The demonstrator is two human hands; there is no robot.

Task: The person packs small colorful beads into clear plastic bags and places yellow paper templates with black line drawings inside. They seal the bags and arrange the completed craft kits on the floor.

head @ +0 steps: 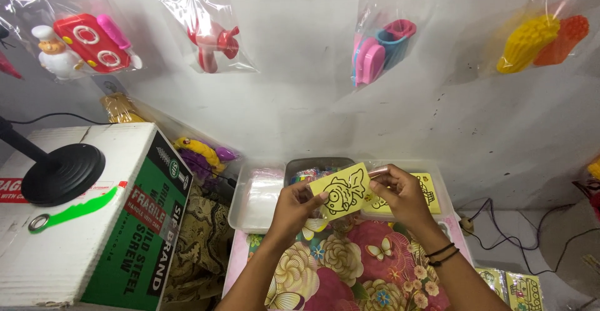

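Fingers of my left hand (294,206) and right hand (400,193) pinched one yellow fish card (341,190) over the floral cloth (350,267); one clear tray (250,214) sat far left, four toy bags (206,23) hung above.

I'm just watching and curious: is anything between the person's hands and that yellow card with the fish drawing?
Nothing visible. The left hand and the right hand both grip the yellow card with a black fish outline directly, one at each end, holding it above the flowered cloth in front of the clear plastic trays.
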